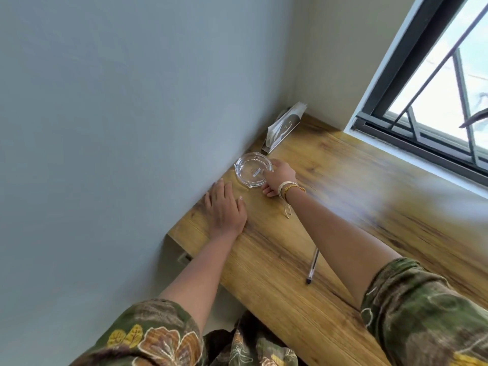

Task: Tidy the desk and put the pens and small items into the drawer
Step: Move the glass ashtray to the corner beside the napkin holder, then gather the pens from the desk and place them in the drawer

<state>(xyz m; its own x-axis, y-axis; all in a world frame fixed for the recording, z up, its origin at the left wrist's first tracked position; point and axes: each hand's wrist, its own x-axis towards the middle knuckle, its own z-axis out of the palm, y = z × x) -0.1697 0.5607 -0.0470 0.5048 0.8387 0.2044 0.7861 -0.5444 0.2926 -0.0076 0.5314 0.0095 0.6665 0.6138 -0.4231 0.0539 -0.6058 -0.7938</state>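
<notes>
By the wall, we gripped the ashtray (253,169) with our right hand (280,175).

Fingers curled over its thick, faceted glass rim, likely to slide it clear; our left hand (225,207) lay flat, fingers spread and empty, bracing on the grained wood desk (343,207). The slim clear pen (313,266) lay loose beside our right forearm; no drawer showed.

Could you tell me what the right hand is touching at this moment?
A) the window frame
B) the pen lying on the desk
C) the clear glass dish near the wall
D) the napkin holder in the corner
C: the right hand has its fingers on the rim of the glass dish, while the pen lies untouched under that forearm and the napkin holder stands apart in the corner.
</notes>
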